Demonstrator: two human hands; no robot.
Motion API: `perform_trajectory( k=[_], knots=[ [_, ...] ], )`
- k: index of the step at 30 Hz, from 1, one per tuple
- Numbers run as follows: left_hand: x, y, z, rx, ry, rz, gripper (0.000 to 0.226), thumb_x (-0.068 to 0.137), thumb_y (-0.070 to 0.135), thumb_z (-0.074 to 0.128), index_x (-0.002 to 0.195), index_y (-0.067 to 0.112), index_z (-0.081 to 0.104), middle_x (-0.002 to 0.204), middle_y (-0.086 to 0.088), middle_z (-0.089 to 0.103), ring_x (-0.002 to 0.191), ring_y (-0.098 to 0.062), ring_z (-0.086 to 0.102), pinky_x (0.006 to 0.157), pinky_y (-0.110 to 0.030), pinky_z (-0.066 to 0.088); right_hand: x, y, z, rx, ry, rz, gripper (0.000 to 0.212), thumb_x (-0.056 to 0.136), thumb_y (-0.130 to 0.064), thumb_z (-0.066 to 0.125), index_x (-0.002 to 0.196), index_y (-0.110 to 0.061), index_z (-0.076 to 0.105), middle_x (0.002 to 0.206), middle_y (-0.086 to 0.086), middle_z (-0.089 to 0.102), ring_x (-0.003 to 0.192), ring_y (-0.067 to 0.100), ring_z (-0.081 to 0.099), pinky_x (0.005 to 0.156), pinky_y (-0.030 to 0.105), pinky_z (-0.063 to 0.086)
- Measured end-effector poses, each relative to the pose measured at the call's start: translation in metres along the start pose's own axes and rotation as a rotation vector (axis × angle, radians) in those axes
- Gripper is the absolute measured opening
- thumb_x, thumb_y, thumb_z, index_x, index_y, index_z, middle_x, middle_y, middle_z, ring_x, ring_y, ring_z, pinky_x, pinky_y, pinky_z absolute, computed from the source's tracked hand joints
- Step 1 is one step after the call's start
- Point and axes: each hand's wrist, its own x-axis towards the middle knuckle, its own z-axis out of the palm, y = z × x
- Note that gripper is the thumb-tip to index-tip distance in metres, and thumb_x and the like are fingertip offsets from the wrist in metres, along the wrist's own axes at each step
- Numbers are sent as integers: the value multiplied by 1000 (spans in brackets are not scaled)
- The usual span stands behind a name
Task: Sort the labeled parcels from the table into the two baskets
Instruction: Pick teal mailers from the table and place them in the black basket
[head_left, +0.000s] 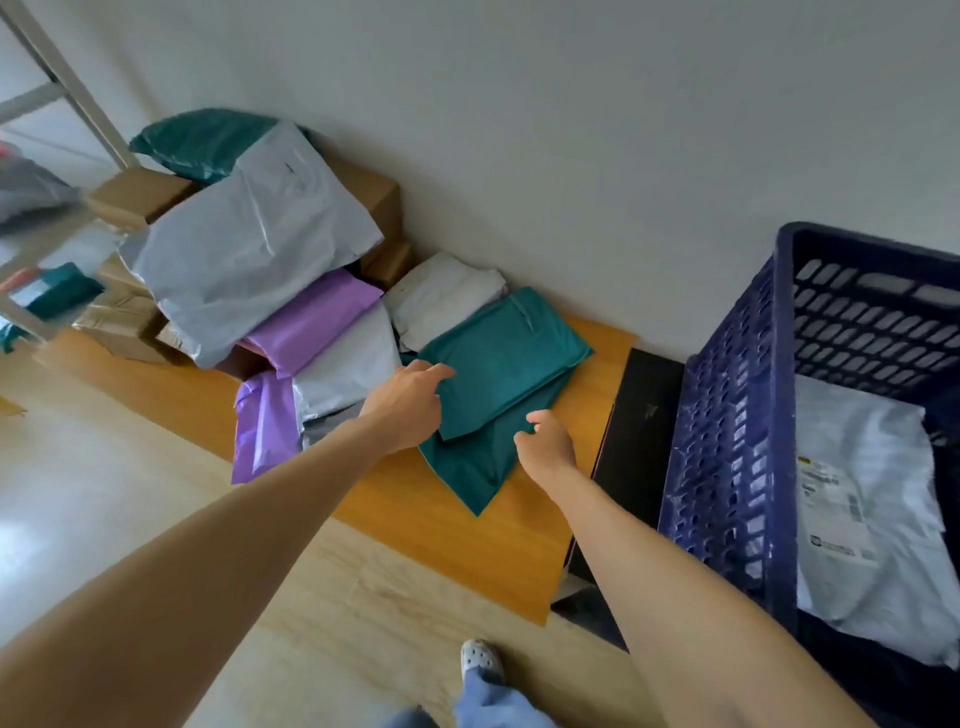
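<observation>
Parcels counted on the tabletop (519, 545): two teal stacked near its right edge, upper teal parcel (504, 358) lying across lower teal parcel (467, 467); third teal parcel (197, 140) atop the heap toward the left end; two purple parcels (311, 317) beside. Saw one blue basket (727, 441) past the right edge, holding one white labelled parcel (872, 467). Pinched the upper teal parcel's left corner with left hand (408, 402). Curled right hand (548, 441) at its near corner, touching; could not tell whether grasping.

Bare table (519, 540) edge near the teal parcels (498, 364), parcel heap (249, 260) crowding left, navy basket (727, 441) walling right
</observation>
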Motion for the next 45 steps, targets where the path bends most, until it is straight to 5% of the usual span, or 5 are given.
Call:
perform_trajectory(
  k=[13, 20, 24, 33, 45],
  knots=[
    [101, -36, 20, -42, -296, 185, 49, 97, 13, 37, 145, 26, 36, 148, -6, 39, 129, -27, 44, 93, -34, 43, 65, -20, 27, 319, 121, 295, 47, 94, -12, 54, 139, -10, 41, 140, 11, 48, 114, 24, 54, 87, 31, 46],
    [146, -50, 30, -164, -431, 233, 43, 99, 20, 42, 142, 22, 42, 138, -9, 52, 93, -20, 59, 73, -23, 40, 101, -29, 47, 427, 316, 353, 44, 90, -11, 63, 130, -10, 44, 127, 9, 55, 106, 21, 57, 86, 29, 46],
    [153, -53, 36, -222, -468, 254, 42, 98, 19, 44, 140, 21, 45, 141, -6, 49, 120, -22, 53, 84, -23, 40, 107, -30, 54, 620, 409, 439, 34, 87, -9, 67, 116, -4, 51, 103, 5, 63, 93, 21, 62, 88, 38, 54],
    [170, -27, 16, -539, -407, 176, 36, 99, 30, 49, 131, 16, 56, 130, -6, 59, 112, -22, 58, 86, -26, 44, 91, -76, 49, 486, 583, 211, 9, 86, -15, 65, 92, -9, 62, 86, 2, 68, 81, 19, 65, 62, 26, 50],
    [160, -16, -35, -1087, -349, -224, 15, 92, 24, 63, 105, 15, 63, 78, -3, 66, 64, -16, 64, 58, -29, 58, 59, -142, 63, 297, 478, -189, 29, 93, -18, 54, 120, -19, 65, 106, -3, 63, 100, 14, 57, 85, 27, 48]
  ],
)
